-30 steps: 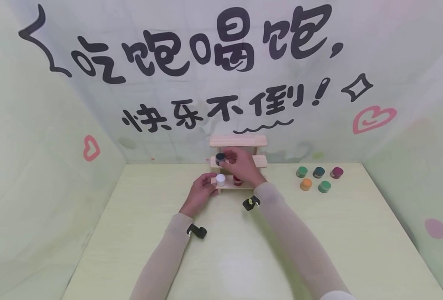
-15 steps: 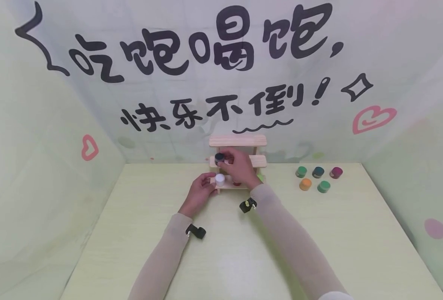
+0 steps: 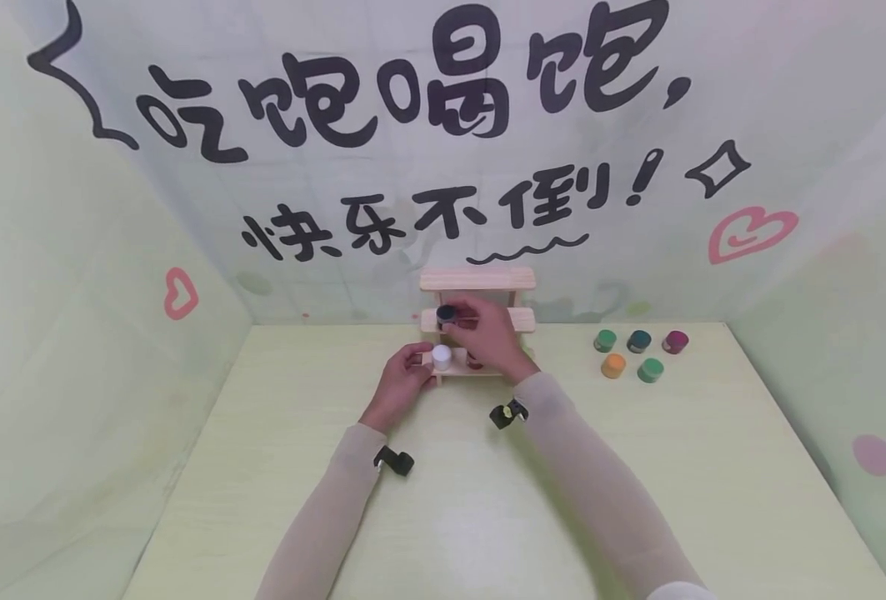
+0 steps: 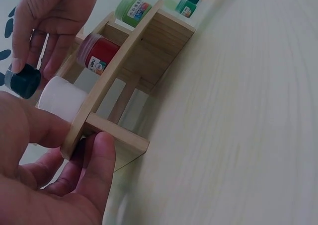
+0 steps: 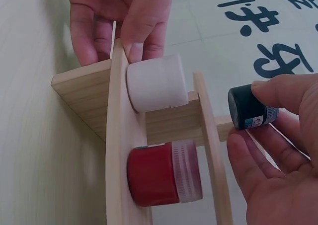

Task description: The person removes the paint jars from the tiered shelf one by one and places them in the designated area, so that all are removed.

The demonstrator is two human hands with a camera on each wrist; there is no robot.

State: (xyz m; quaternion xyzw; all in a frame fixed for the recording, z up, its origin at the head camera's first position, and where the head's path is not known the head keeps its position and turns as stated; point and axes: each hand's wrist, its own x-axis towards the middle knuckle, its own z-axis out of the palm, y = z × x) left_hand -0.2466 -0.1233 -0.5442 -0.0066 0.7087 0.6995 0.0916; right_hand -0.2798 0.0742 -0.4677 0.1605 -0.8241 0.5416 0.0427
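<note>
A three-tier wooden display rack (image 3: 477,278) stands at the back of the table. My left hand (image 3: 400,385) grips the left end of its lowest shelf, thumb on top and fingers below. Between thumb and fingers, my right hand (image 3: 490,337) pinches a dark blue-green paint jar (image 5: 248,106), which overlaps the left end of the middle shelf in the head view. On the lowest shelf sit a white jar (image 3: 441,358) beside my left hand, a red paint jar (image 5: 154,174) and, at the far end, a light green jar (image 4: 133,12). My right hand partly hides the red one in the head view.
Right of the rack, several paint jars stand on the table (image 3: 713,467): two green, one dark teal (image 3: 639,341), one magenta (image 3: 675,342) and one orange (image 3: 613,365). A cloth backdrop (image 3: 322,292) with large lettering rises right behind the rack.
My right hand has shifted slightly to the right over the middle shelf, carrying the dark jar. My left hand keeps its grip on the lowest shelf.
</note>
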